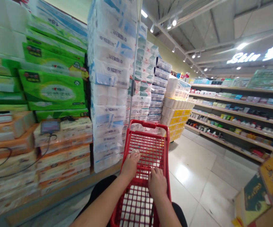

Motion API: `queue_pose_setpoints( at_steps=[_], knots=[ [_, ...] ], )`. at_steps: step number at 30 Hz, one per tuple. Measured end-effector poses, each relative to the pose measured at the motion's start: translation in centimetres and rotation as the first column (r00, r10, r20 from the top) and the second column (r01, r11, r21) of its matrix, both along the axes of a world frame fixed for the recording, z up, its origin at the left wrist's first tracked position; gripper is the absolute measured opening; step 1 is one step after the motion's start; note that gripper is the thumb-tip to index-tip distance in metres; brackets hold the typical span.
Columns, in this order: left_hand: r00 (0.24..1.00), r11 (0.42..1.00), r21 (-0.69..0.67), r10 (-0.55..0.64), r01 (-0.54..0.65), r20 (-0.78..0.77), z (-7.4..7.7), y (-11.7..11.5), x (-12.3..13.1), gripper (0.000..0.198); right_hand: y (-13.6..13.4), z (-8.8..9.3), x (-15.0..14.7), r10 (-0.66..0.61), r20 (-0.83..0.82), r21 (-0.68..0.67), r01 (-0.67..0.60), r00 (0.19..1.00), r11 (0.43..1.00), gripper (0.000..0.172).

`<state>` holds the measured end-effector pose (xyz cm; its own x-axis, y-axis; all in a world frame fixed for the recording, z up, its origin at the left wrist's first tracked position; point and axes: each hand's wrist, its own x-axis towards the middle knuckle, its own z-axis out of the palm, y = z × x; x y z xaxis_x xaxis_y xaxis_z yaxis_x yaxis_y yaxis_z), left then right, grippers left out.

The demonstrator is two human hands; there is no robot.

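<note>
A red wire shopping cart (148, 148) stands in front of me in a shop aisle, its basket showing nothing inside. My left hand (129, 165) is curled over the cart's rear handle bar on the left. My right hand (157, 183) grips the same bar just to the right, fingers wrapped over it. A thin metal pole (133, 63) rises from the cart's front.
Tall stacks of tissue and toilet paper packs (108, 82) line the left side, with green packs (51, 88) and orange packs (63, 148) nearer. Shelves of small goods (235, 123) run along the right. Cardboard boxes (264, 192) sit at the lower right. Glossy tiled floor (197, 176) lies ahead.
</note>
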<state>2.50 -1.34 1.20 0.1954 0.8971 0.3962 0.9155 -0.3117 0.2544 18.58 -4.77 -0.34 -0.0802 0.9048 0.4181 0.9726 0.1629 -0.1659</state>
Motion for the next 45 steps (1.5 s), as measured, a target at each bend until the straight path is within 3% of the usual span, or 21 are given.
queue_pose_setpoints(
  at_steps=[2,3,7,8,12,13,16,18,23,24,27,29,33,35,40,45],
  knots=[
    [0.996,0.996,-0.003,0.085,-0.085,0.035,-0.1,0.1,0.0,0.057,0.0,0.0,0.0,0.001,0.002,0.0,-0.001,1.0,1.0,0.03],
    [0.998,0.998,-0.009,0.06,-0.059,0.033,-0.2,0.0,0.0,0.056,0.0,0.0,0.0,0.004,0.002,0.002,-0.004,1.0,1.0,0.03],
    [0.975,0.975,-0.06,-0.218,0.216,-0.032,-0.4,-0.3,0.2,0.053,0.0,-0.1,0.1,0.014,0.002,0.022,-0.014,1.0,1.0,0.029],
    [0.977,0.976,-0.065,-0.209,0.207,-0.029,-0.4,-0.2,0.1,0.054,0.0,-0.1,0.1,0.014,0.003,0.023,-0.014,1.0,1.0,0.029],
    [0.998,0.997,-0.052,0.059,-0.057,0.031,-0.3,0.1,-0.5,0.064,0.2,-0.3,0.0,0.002,0.003,0.013,-0.002,1.0,1.0,0.03],
    [0.998,0.997,-0.053,0.059,-0.058,0.026,-0.4,0.1,-0.4,0.064,0.2,-0.3,0.0,0.0,0.002,0.01,0.0,1.0,1.0,0.03],
    [0.991,0.989,-0.079,-0.13,0.127,-0.043,-0.5,0.0,0.1,0.059,0.3,-0.4,0.0,0.006,0.002,0.003,-0.006,1.0,1.0,0.029],
    [0.98,0.981,-0.091,-0.181,0.174,-0.079,-0.3,0.0,0.1,0.058,0.3,-0.4,0.1,0.01,0.005,0.001,-0.01,1.0,1.0,0.029],
    [0.996,0.996,-0.053,0.073,-0.075,-0.042,0.3,0.3,-0.4,0.061,0.4,-0.5,0.1,0.016,0.004,0.005,-0.016,1.0,1.0,0.03],
    [0.998,0.996,-0.064,0.053,-0.056,-0.035,0.3,0.2,-0.2,0.061,0.4,-0.5,0.2,0.019,0.001,0.006,-0.019,1.0,1.0,0.03],
    [0.985,0.981,-0.111,-0.165,0.16,-0.04,0.2,-0.3,0.7,0.056,0.3,-0.4,0.2,0.025,-0.007,0.006,-0.025,1.0,1.0,0.03],
    [0.975,0.97,-0.115,-0.217,0.212,-0.038,0.3,-0.2,0.6,0.055,0.2,-0.3,0.2,0.025,-0.015,0.003,-0.025,1.0,1.0,0.03],
    [1.0,0.999,-0.039,0.018,-0.018,-0.012,0.4,0.4,-0.4,0.059,0.0,-0.1,0.2,0.033,-0.032,0.024,-0.032,0.999,0.999,0.03],
    [0.998,0.998,-0.025,0.061,-0.061,0.005,0.2,0.4,-0.2,0.061,0.0,0.0,0.1,0.035,-0.037,0.022,-0.035,0.999,0.999,0.029],
    [0.975,0.972,-0.097,-0.206,0.213,0.083,-0.8,-0.9,2.9,0.062,0.4,-0.1,0.0,0.018,-0.081,-0.013,-0.02,0.997,1.0,0.033],
    [0.894,0.926,-0.059,-0.341,0.373,0.292,-1.6,-1.1,3.9,0.072,0.6,-0.6,0.2,0.036,-0.163,0.004,-0.035,0.986,0.999,0.047]
  ],
)
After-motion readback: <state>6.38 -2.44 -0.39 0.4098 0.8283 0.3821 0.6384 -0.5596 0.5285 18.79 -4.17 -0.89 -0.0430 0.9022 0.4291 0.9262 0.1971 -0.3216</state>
